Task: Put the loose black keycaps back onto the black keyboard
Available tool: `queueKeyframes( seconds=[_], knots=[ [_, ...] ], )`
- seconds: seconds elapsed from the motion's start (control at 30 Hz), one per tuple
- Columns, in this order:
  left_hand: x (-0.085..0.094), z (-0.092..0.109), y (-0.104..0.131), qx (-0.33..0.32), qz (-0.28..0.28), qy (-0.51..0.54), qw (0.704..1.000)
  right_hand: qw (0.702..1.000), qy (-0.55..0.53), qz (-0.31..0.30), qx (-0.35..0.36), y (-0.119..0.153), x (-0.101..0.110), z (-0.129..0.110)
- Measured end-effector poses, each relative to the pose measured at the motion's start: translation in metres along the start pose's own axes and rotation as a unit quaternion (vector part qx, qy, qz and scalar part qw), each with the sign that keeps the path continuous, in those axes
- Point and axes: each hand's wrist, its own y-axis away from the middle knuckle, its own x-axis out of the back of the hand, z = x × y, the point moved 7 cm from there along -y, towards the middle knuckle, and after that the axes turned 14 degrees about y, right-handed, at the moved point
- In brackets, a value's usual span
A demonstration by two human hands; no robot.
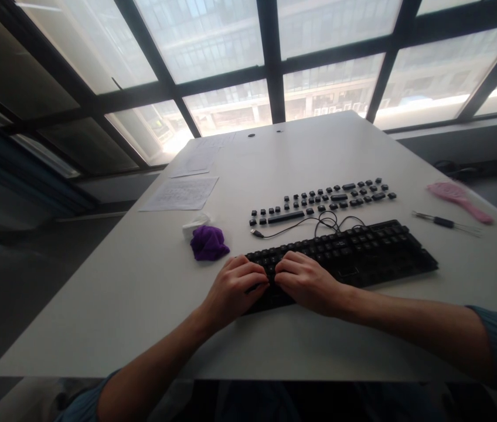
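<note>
A black keyboard lies at a slant near the front of the white table, with some of its keys off on the right part. Over its left end, my left hand has its thumb and fingers closed together. My right hand rests on the keys just beside it, fingers curled down and nearly touching the left ones. Whatever sits between the fingertips is hidden or too small to name. Behind the keyboard, loose black keycaps stand in rows, a long space bar among them.
The keyboard's cable coils behind it. Left of it sits a purple cloth against a white crumpled wrapper. On the right lie a wire keycap puller and a pink brush. Printed sheets lie at the left edge.
</note>
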Motion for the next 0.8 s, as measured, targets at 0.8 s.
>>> queueKeyframes(
  seconds=[0.8],
  knots=[
    [0.0012,0.0028,-0.0013,-0.022,-0.007,-0.027,0.999,1.000,0.023,-0.008,-0.004,0.0002,-0.0023,-0.0006]
  ],
)
